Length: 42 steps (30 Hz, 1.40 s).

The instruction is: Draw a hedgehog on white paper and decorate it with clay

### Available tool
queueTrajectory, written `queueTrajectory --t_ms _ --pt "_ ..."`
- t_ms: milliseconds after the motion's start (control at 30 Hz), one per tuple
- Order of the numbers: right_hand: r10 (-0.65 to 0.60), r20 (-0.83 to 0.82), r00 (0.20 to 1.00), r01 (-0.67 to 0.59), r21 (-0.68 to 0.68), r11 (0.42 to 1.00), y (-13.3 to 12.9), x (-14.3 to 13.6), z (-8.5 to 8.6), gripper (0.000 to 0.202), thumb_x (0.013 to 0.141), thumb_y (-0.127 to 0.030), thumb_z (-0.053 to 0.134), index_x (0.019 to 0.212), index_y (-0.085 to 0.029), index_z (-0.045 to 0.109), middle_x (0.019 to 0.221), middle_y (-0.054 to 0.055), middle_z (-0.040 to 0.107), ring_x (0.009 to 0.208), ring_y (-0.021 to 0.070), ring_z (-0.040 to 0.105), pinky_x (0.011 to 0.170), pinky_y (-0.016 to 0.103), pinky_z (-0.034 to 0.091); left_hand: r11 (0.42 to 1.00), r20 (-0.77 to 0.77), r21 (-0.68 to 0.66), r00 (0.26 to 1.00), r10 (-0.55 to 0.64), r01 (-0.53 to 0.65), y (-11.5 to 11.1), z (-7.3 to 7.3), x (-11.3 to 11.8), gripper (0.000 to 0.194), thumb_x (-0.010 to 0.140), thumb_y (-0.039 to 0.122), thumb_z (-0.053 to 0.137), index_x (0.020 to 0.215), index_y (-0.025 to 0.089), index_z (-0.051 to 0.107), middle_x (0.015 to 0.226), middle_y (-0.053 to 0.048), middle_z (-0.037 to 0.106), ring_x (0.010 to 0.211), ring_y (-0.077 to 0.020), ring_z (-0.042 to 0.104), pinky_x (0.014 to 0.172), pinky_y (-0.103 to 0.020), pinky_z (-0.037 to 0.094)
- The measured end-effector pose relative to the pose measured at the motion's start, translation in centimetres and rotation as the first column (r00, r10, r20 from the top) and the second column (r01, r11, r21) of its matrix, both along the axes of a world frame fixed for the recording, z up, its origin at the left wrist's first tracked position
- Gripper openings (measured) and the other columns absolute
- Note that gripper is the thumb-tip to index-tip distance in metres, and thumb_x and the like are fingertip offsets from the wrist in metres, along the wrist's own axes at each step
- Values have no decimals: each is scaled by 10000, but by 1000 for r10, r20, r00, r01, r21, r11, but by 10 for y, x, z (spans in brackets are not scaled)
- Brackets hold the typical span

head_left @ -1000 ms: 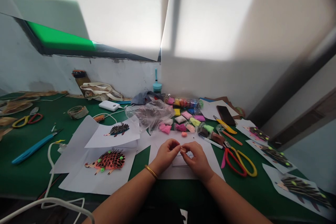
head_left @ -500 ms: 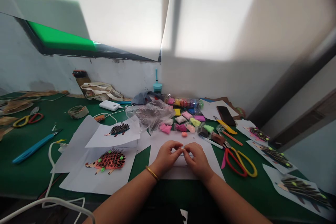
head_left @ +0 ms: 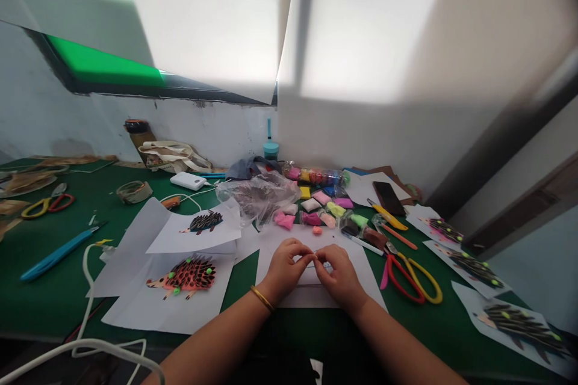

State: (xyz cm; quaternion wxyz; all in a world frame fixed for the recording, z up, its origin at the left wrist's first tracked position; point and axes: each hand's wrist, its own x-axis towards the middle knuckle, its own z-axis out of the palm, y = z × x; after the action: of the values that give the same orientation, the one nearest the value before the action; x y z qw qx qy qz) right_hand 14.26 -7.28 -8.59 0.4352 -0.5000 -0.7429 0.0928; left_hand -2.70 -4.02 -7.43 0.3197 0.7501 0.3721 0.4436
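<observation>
I look at the fingers near the lower centre of the frame. On the left hand [head_left: 289, 264] and on the right hand [head_left: 342, 274], thumb and index finger are pressed closely together, and the tips of both hands meet. Between them is a small pale piece [head_left: 315, 255], almost fully covered, so its shape I cannot make out. The other fingers are curled, and partly hidden from me.

Under the hands lies a white sheet [head_left: 293, 299]; some blue lines show on it, but the hands cover most of them. Just beyond the tips sits a coral lump [head_left: 317, 230], and above it in the frame are many coloured packets [head_left: 336, 209], some overlapping. At right are a white pen [head_left: 368, 245] and red-and-yellow scissors [head_left: 438, 286].

At left on the green bench [head_left: 244, 271] I see a coral hedgehog picture [head_left: 198, 277] with green dots. At the right edge, another hedgehog picture [head_left: 519, 325] is blurred. The white cable [head_left: 99, 346] is cut off at lower left, and both forearms at the bottom.
</observation>
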Motion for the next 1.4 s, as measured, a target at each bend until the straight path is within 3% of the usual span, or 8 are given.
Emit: queueTrajectory --t_ms 233,400,667,933,1133,1400 --pt "17 -16 1000 -17 -4 1000 -1 1 2 176 917 -275 519 816 -215 650 772 24 648 772 192 574 762 349 401 998 45 -61 999 6 -4 0 -5 1 246 851 421 657 994 233 727 922 -54 702 877 -209 633 818 -330 493" --pt "6 -21 1000 -6 7 1000 -1 1 1 162 905 -278 525 816 -216 647 773 24 648 774 195 574 755 349 404 996 35 -84 999 13 -10 0 -6 3 234 843 433 653 874 208 710 857 -45 701 815 -192 631 779 -316 500" --pt "10 -34 999 -10 -6 1000 0 3 -1 171 913 -278 513 828 -216 648 778 25 640 776 198 570 749 349 403 992 54 -127 998 17 -10 -1 -5 2 263 814 382 686 1009 206 699 950 -56 715 879 -209 649 810 -332 502" --pt "14 -49 999 -15 -22 1000 -1 3 -3 144 896 -260 511 837 -216 635 795 26 636 794 205 559 771 359 394 991 64 -134 998 26 -17 0 -7 4 246 812 342 692 1012 200 692 870 -33 707 804 -182 632 785 -315 505" --pt "-44 -64 997 44 -2 999 1 5 -4 165 914 -269 485 803 -207 590 766 24 614 772 201 544 752 354 381 992 66 -119 997 43 -35 1 -10 3 292 778 328 724 1037 199 685 944 -43 703 874 -194 631 834 -331 500" --pt "-30 -51 998 28 -40 999 1 3 -4 167 910 -301 514 804 -205 600 772 22 618 771 194 541 752 343 376 988 85 -150 996 36 -23 3 -9 4 241 814 334 677 1015 200 679 861 -23 701 804 -174 645 772 -308 514"
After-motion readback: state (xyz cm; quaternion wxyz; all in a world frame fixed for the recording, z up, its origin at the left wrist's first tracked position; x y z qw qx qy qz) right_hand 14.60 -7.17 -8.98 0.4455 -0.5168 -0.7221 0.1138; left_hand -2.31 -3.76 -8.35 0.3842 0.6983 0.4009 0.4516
